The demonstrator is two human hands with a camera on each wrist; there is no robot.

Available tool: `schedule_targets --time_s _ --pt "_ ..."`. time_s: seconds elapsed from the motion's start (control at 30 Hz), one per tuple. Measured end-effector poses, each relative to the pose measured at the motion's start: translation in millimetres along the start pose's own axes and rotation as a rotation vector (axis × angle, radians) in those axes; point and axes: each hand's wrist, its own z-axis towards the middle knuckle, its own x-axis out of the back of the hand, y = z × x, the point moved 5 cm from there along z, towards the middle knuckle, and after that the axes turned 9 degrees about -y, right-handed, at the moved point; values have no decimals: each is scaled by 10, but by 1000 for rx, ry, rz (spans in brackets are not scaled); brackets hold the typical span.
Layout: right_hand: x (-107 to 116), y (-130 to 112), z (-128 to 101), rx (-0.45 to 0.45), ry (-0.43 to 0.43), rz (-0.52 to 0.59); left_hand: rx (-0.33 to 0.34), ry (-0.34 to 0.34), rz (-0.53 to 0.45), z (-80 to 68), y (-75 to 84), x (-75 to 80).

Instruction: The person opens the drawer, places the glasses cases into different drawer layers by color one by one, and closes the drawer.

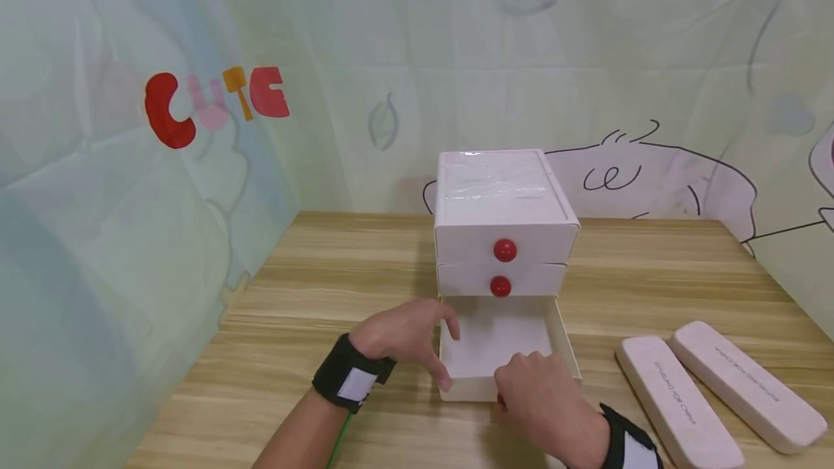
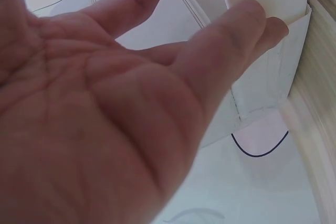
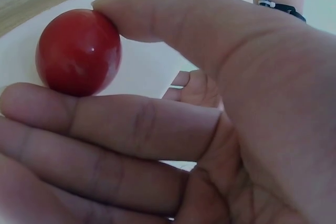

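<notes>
A small white drawer cabinet (image 1: 507,187) stands on the table, and its bottom drawer (image 1: 498,339) is pulled out with its bare inside showing. My right hand (image 1: 547,400) pinches that drawer's round red knob (image 3: 79,53) between thumb and index finger, as the right wrist view shows. At the drawer's left side is my left hand (image 1: 407,331), its thumb by the front corner and its fingers bent over the side wall. The left wrist view shows this palm (image 2: 100,108) with the fingers extended beside the white drawer. The upper two drawers are closed, each with a red knob (image 1: 504,250).
Two pale oblong cases (image 1: 677,400) with printed lettering lie side by side to the right of the drawer. The wooden table (image 1: 326,259) meets a printed cloth backdrop (image 1: 345,93) at the back and sides. Black bands are around both wrists.
</notes>
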Motion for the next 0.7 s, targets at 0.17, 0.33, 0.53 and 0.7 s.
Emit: schedule_targets --time_s 0.17,0.33,0.53,0.7 --pt "-15 -30 -42 15 38 -29 -6 -5 -18 -9 -6 2" --pt "-28 -39 -52 11 -15 3 -8 3 -6 -11 0 4" --pt "-45 -37 -52 -15 -94 26 -12 0 -8 -4 -3 -2" --pt "-57 -47 -60 -26 -106 17 -15 -12 -6 3 -5 -8"
